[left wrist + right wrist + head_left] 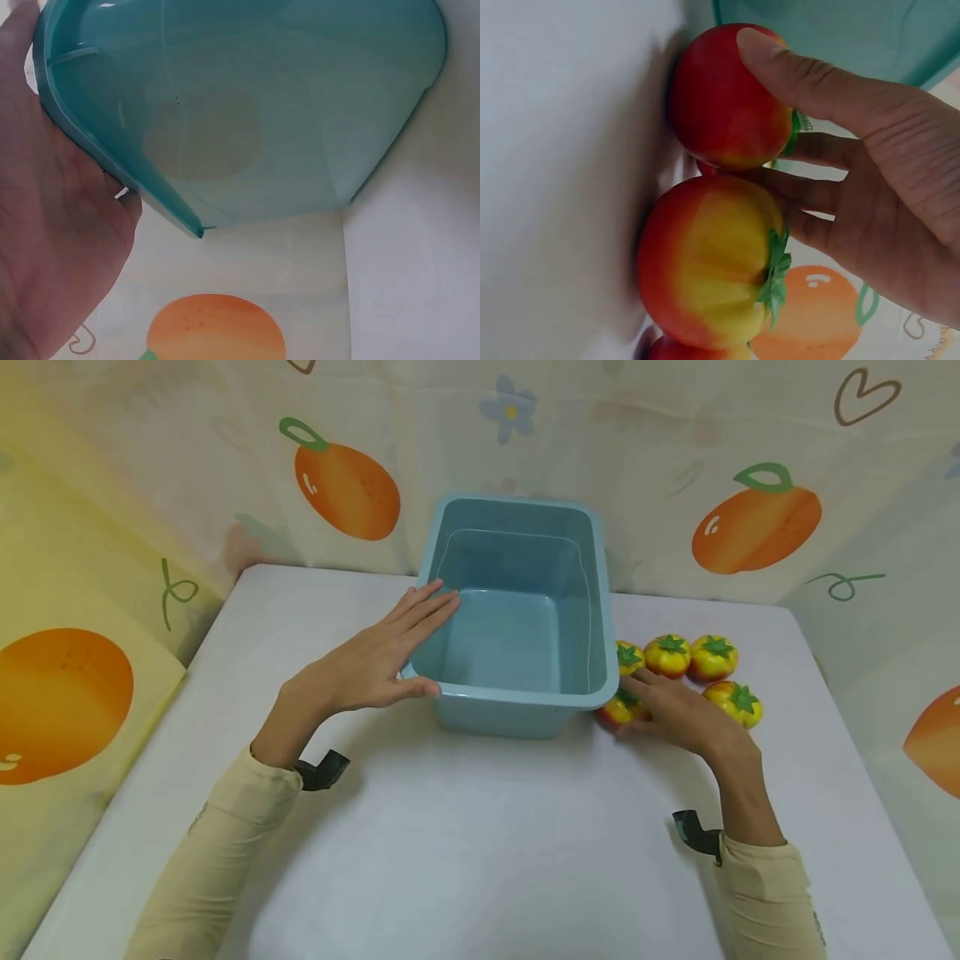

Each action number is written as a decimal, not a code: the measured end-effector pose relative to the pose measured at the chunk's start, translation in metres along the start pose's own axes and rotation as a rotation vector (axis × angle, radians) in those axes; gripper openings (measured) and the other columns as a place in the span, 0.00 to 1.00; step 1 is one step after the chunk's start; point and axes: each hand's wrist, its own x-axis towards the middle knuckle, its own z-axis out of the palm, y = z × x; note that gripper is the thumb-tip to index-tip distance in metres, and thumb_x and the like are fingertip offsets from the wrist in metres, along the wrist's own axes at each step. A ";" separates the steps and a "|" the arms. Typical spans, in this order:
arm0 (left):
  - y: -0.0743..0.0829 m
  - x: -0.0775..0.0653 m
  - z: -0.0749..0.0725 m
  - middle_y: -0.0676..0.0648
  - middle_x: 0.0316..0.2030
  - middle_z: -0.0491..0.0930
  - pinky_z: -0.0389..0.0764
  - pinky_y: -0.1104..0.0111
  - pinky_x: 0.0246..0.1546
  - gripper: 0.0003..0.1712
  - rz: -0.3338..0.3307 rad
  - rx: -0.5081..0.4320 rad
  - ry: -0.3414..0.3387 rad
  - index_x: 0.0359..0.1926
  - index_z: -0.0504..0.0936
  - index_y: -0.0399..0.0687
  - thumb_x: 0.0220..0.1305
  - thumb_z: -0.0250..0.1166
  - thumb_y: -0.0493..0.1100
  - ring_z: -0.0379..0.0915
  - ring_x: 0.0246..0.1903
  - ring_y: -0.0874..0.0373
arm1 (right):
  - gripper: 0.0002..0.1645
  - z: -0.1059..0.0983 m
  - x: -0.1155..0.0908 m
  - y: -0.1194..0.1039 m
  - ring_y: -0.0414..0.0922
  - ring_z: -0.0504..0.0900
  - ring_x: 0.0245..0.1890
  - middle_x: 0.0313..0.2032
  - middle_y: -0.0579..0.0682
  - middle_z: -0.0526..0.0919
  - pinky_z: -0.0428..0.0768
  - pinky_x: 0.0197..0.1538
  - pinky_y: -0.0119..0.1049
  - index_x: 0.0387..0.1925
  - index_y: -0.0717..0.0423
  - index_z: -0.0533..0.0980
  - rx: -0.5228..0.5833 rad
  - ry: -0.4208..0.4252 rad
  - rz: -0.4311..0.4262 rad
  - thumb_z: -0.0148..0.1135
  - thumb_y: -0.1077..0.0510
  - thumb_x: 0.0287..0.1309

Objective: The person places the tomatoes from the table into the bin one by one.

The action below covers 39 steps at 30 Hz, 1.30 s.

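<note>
A light blue plastic basin (517,697) stands upright on the table. My left hand (375,647) rests on its left rim, fingers straight with the tips over the inside and the thumb by the front corner. In the left wrist view, the palm (60,217) lies along the rim's outside. My right hand (678,710) grips a red-and-yellow persimmon (724,97) with a green leafy top, right beside the basin's right wall. The right thumb (780,64) presses its side while fingers reach behind it. Another persimmon (712,262) sits close below the hand in the right wrist view.
More persimmons (715,657) stand in a cluster right of the basin, with one (733,703) beyond the right hand. The white table (480,843) meets a fruit-printed cloth backdrop (600,443) behind the basin.
</note>
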 end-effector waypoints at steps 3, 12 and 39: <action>-0.001 0.001 -0.001 0.49 0.86 0.42 0.34 0.55 0.87 0.57 0.017 0.015 -0.002 0.85 0.42 0.52 0.71 0.46 0.80 0.31 0.86 0.49 | 0.48 0.000 -0.001 0.001 0.61 0.80 0.65 0.73 0.60 0.74 0.83 0.63 0.60 0.78 0.50 0.65 0.002 0.010 -0.002 0.77 0.54 0.58; -0.002 0.001 -0.002 0.48 0.85 0.44 0.34 0.53 0.87 0.50 0.031 0.040 0.006 0.85 0.43 0.54 0.76 0.53 0.67 0.32 0.86 0.48 | 0.43 -0.006 -0.002 -0.006 0.60 0.80 0.63 0.64 0.61 0.81 0.83 0.63 0.60 0.72 0.57 0.73 -0.010 0.062 -0.010 0.78 0.52 0.57; -0.006 0.004 0.006 0.46 0.85 0.44 0.34 0.52 0.86 0.46 0.045 -0.023 0.050 0.85 0.47 0.53 0.77 0.54 0.62 0.34 0.86 0.47 | 0.48 -0.102 -0.032 -0.026 0.65 0.78 0.59 0.65 0.62 0.77 0.81 0.57 0.68 0.77 0.47 0.67 -0.061 0.229 0.047 0.77 0.47 0.58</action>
